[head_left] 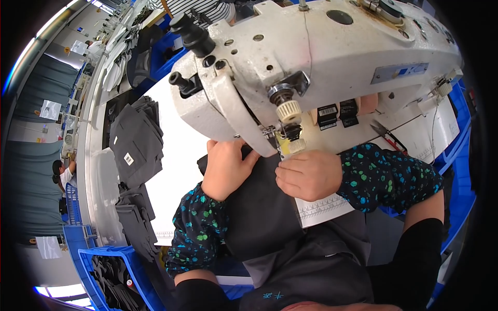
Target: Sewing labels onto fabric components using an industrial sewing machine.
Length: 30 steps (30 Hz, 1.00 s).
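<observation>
A white industrial sewing machine reaches across the table in front of me. Beneath its head lies a dark grey fabric piece, which hangs over the table's near edge onto my lap. On the left of the needle area, my left hand grips the fabric, its fingertips partly hidden by the machine head. My right hand is closed at the fabric's right edge, just right of the presser area, with the fingers curled. The needle and the stitching spot are hidden behind the machine parts.
Stacks of dark cut fabric lie on the left side of the table. Small dark labels and black-handled scissors rest under the machine arm. A blue bin with dark pieces stands at lower left. Other people sit farther off.
</observation>
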Motion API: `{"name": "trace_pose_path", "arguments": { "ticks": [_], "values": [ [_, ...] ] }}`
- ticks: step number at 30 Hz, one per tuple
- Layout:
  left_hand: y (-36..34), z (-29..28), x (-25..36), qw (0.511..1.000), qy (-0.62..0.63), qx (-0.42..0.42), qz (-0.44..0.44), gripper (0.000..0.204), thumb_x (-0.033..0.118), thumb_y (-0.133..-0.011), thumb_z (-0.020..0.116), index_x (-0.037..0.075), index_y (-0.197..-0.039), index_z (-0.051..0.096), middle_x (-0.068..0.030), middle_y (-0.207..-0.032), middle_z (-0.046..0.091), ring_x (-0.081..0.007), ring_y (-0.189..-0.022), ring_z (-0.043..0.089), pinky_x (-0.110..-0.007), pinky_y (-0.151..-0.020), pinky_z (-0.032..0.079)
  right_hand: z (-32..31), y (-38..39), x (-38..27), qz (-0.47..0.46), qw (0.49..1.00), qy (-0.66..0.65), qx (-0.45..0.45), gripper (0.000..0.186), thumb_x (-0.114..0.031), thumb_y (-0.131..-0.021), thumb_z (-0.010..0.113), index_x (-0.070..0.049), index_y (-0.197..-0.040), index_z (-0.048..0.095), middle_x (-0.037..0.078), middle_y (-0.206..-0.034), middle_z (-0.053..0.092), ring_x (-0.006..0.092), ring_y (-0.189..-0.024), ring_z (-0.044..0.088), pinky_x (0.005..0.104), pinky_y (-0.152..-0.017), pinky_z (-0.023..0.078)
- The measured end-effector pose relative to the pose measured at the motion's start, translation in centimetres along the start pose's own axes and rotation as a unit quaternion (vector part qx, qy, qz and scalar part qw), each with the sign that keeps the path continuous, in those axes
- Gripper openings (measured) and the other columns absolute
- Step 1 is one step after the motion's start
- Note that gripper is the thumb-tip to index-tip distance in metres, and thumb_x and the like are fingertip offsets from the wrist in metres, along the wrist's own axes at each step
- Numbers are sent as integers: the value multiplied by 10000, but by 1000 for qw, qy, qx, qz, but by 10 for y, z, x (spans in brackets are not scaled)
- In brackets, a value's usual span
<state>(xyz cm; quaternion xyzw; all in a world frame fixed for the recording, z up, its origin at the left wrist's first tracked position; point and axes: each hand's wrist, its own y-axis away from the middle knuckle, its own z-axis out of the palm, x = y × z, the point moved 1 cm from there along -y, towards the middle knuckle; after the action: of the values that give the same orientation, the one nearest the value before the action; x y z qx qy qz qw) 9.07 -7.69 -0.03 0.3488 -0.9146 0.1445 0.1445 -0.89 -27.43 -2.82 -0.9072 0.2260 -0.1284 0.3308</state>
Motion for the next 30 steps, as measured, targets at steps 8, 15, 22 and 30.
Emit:
{"name": "trace_pose_path", "arguments": {
  "ticks": [8, 15, 22, 30],
  "values": [
    [0, 3, -1, 1000, 23, 9, -11, 176, 141, -827, 804, 7, -861, 694, -112, -762, 716, -238, -693, 703, -333, -656, 530, 1, 0, -1, 2, 1000, 9, 7, 204, -175, -719, 634, -6, -834, 646, 55, -784, 592, 192, -751, 637, 293, -669, 557],
    [-1, 5, -4, 1000, 23, 20, -7, 188, 144, -815, 814, 2, -856, 698, -120, -760, 714, -242, -686, 697, -334, -655, 529, 2, 1, -2, 2, 1000, 22, 15, 210, -179, -710, 633, -4, -826, 648, 61, -777, 590, 195, -747, 634, 291, -658, 551],
    [-7, 11, -8, 997, 40, 59, 1, 213, 157, -808, 821, -5, -900, 718, -128, -796, 723, -269, -705, 691, -351, -681, 531, -3, 3, 5, 1, 999, 26, -21, 190, -176, -699, 635, -23, -810, 639, 38, -767, 569, 173, -710, 597, 281, -597, 504],
    [-12, 14, -12, 995, 63, 73, -4, 293, 173, -824, 819, -5, -1030, 708, -120, -922, 743, -232, -813, 697, -347, -753, 535, -4, 4, 8, 19, 999, 36, -28, 176, -161, -707, 639, -30, -825, 636, 23, -764, 564, 161, -719, 606, 282, -602, 509]
  ]
}}
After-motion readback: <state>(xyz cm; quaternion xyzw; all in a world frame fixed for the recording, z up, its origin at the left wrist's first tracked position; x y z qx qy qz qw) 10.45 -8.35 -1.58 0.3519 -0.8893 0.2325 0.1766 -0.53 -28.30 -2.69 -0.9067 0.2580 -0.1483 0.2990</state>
